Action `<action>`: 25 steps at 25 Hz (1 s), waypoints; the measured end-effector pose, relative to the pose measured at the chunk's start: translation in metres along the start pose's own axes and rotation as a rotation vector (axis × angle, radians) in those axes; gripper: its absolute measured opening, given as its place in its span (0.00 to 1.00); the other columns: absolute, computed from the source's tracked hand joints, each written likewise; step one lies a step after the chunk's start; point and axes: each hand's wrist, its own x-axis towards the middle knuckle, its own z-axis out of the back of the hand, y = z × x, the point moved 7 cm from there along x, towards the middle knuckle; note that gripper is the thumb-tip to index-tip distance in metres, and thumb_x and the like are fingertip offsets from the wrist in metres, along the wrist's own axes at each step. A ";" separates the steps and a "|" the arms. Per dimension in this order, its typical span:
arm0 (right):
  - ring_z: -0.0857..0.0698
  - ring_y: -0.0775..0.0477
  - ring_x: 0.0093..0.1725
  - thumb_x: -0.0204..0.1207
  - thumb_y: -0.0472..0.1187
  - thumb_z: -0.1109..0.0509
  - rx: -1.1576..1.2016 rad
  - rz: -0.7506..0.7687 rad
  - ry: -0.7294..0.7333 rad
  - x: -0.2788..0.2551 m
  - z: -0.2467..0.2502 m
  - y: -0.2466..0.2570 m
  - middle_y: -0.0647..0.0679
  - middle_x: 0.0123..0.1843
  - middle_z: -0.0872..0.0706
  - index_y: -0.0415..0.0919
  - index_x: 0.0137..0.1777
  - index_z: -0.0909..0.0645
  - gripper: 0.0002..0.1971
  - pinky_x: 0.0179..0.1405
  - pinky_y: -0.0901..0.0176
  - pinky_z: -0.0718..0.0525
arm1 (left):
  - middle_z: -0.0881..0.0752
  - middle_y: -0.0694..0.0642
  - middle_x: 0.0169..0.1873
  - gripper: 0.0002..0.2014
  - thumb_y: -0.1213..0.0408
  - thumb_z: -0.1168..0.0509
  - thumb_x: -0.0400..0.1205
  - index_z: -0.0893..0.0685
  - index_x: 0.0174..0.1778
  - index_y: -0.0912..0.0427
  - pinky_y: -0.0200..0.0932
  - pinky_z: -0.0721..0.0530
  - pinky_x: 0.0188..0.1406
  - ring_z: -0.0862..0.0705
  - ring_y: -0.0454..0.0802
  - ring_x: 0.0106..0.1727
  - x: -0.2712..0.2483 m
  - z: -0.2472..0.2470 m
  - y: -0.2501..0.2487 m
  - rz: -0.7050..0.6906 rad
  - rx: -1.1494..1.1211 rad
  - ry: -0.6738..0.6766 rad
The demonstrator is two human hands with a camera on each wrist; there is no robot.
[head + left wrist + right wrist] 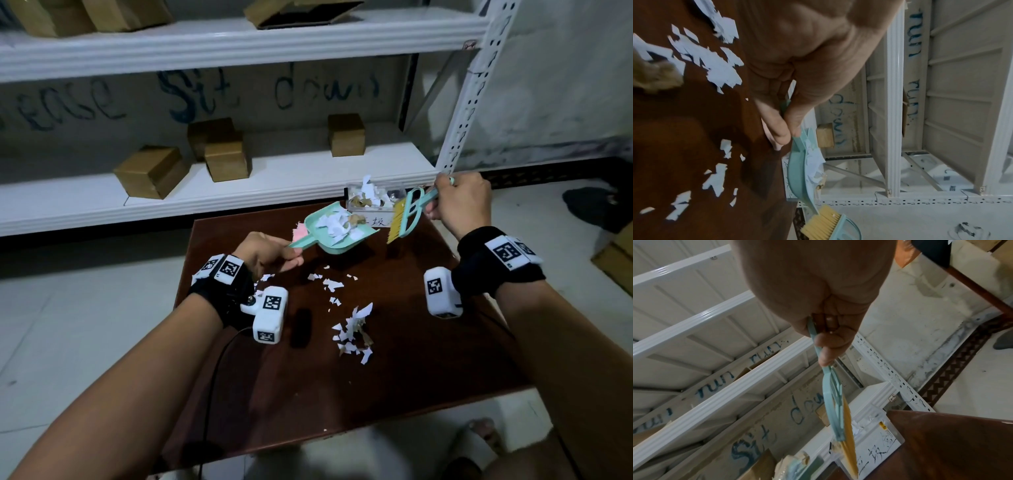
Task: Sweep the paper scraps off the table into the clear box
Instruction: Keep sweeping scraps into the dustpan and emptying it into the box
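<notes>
My left hand (270, 251) grips the handle of a mint dustpan (337, 236), lifted above the dark wooden table (428, 359) and loaded with white and brown scraps. The pan's mouth points toward the clear box (371, 205) at the table's far edge, which holds scraps. My right hand (459, 202) grips the handle of a mint brush (406, 217); its yellow bristles hang just right of the pan's mouth, in front of the box. Loose white paper scraps (352, 329) lie on the table's middle. In the left wrist view my fingers (781, 128) curl round the dustpan (799, 175) handle.
A white metal shelf rack (239, 185) with several cardboard boxes stands right behind the table. A pink scrap (300, 232) lies near the far left table edge. A rack upright (466, 113) rises close to my right hand. Tiled floor surrounds the table.
</notes>
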 end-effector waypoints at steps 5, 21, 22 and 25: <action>0.08 0.37 0.31 0.77 0.49 0.40 0.013 -0.033 -0.061 0.013 0.016 -0.002 0.43 0.23 0.12 0.38 0.28 0.15 0.22 0.50 0.36 0.07 | 0.12 0.66 0.33 0.04 0.82 0.35 0.82 0.15 0.47 0.76 0.37 0.10 0.27 0.11 0.51 0.26 0.021 -0.041 -0.033 -0.013 -0.042 0.035; 0.08 0.49 0.39 0.86 0.38 0.30 0.421 0.014 0.167 0.031 -0.036 0.000 0.43 0.40 0.07 0.38 0.58 0.10 0.08 0.51 0.53 0.07 | 0.18 0.54 0.14 0.15 0.69 0.42 0.90 0.22 0.37 0.68 0.30 0.21 0.18 0.20 0.40 0.12 0.081 -0.129 -0.056 0.013 0.052 0.034; 0.08 0.48 0.39 0.86 0.38 0.29 0.387 0.015 0.195 0.030 -0.045 -0.002 0.42 0.40 0.08 0.37 0.58 0.10 0.08 0.52 0.51 0.07 | 0.17 0.55 0.14 0.14 0.70 0.41 0.90 0.22 0.38 0.69 0.29 0.20 0.18 0.20 0.40 0.13 0.083 -0.133 -0.058 0.007 0.054 0.052; 0.08 0.45 0.39 0.85 0.37 0.28 0.317 -0.046 0.226 0.032 -0.065 -0.011 0.39 0.41 0.08 0.37 0.56 0.10 0.07 0.56 0.45 0.07 | 0.15 0.58 0.17 0.09 0.73 0.35 0.86 0.19 0.39 0.71 0.31 0.16 0.19 0.16 0.43 0.16 0.082 -0.133 -0.062 -0.017 0.029 0.032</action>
